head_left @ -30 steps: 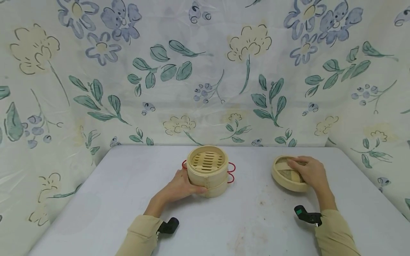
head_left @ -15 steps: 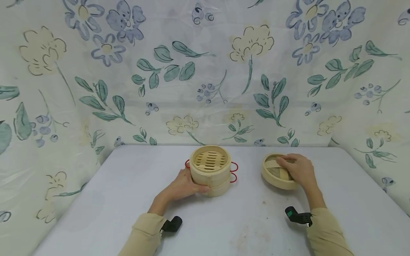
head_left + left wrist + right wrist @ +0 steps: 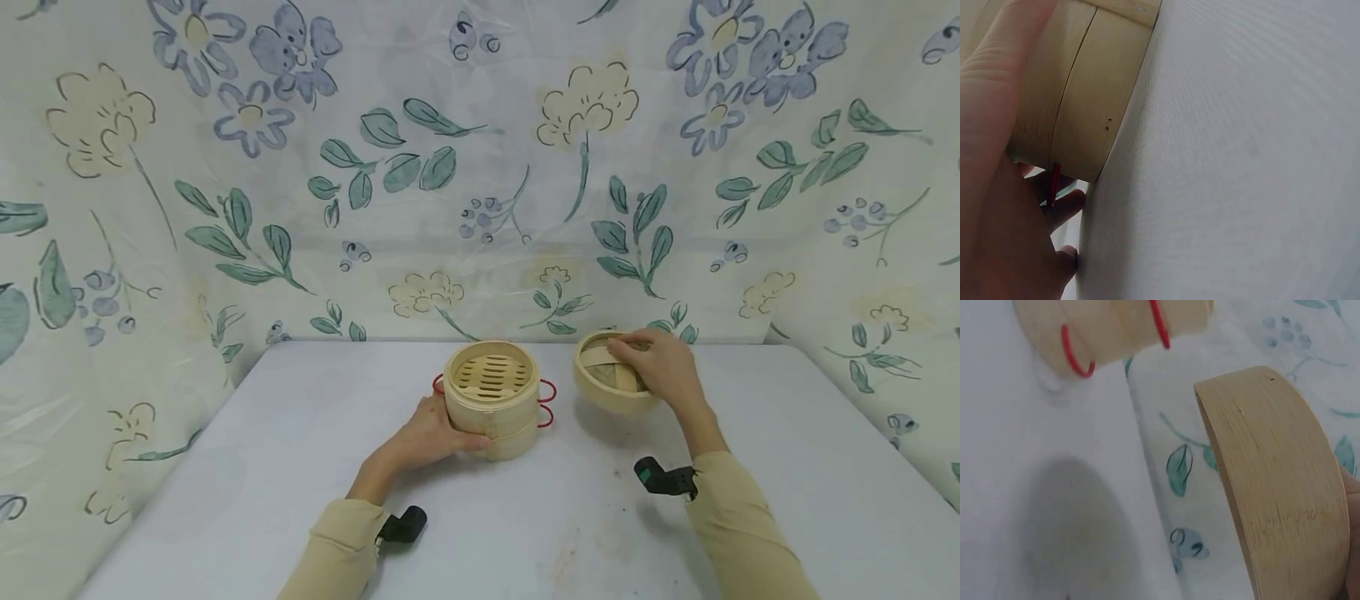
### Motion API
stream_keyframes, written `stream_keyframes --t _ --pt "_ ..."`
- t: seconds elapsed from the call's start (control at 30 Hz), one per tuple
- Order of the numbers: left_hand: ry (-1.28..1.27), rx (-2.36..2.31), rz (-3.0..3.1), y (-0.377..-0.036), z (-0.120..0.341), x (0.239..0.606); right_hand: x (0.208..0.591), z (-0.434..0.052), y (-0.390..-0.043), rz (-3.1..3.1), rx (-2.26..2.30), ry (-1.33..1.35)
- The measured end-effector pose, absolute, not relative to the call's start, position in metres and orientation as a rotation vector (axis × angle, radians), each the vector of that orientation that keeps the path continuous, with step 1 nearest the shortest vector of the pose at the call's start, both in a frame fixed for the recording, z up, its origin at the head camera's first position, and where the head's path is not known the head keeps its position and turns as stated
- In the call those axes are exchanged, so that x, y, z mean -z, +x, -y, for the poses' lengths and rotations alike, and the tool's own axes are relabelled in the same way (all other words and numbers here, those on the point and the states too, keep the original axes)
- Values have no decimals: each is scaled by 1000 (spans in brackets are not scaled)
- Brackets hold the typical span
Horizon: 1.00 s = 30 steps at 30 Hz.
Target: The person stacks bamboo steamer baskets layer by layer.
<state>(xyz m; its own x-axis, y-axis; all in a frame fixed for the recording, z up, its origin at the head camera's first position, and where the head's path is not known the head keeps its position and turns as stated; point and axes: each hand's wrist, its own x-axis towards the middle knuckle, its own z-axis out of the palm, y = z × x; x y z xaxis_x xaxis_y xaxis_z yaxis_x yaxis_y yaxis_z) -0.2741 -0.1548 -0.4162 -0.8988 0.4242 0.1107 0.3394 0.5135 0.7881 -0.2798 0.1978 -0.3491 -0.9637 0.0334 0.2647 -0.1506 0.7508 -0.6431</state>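
Note:
A two-tier bamboo steamer (image 3: 491, 398) with red wire handles (image 3: 546, 404) stands open-topped at the middle of the table. My left hand (image 3: 435, 433) grips its near left side; the left wrist view shows the palm against the steamer wall (image 3: 1079, 94). My right hand (image 3: 660, 367) holds the bamboo lid (image 3: 607, 377) from above, lifted off the table just right of the steamer. In the right wrist view the lid's rim (image 3: 1279, 487) fills the right side, with the steamer (image 3: 1110, 325) beyond it at the top.
A pale grey table (image 3: 300, 467) carries the steamer, with faint stains near its front (image 3: 570, 558). Floral cloth (image 3: 480, 167) hangs behind and at both sides.
My right hand has lifted the lid off the table and carried it left and up toward the steamer. The left hand has stayed on the steamer.

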Motion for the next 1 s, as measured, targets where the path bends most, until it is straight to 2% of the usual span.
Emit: stream_keyframes --t 0.4,0.73,1.0 --pt "653 -1317 -2672 -275 155 415 323 -151 -292 2635 -1080 154" --pt "603 -1295 -2690 -272 154 415 313 -136 -296 2613 -1118 138" --pt "673 -1336 -2641 -274 154 416 303 -119 -299 2568 -1173 146"
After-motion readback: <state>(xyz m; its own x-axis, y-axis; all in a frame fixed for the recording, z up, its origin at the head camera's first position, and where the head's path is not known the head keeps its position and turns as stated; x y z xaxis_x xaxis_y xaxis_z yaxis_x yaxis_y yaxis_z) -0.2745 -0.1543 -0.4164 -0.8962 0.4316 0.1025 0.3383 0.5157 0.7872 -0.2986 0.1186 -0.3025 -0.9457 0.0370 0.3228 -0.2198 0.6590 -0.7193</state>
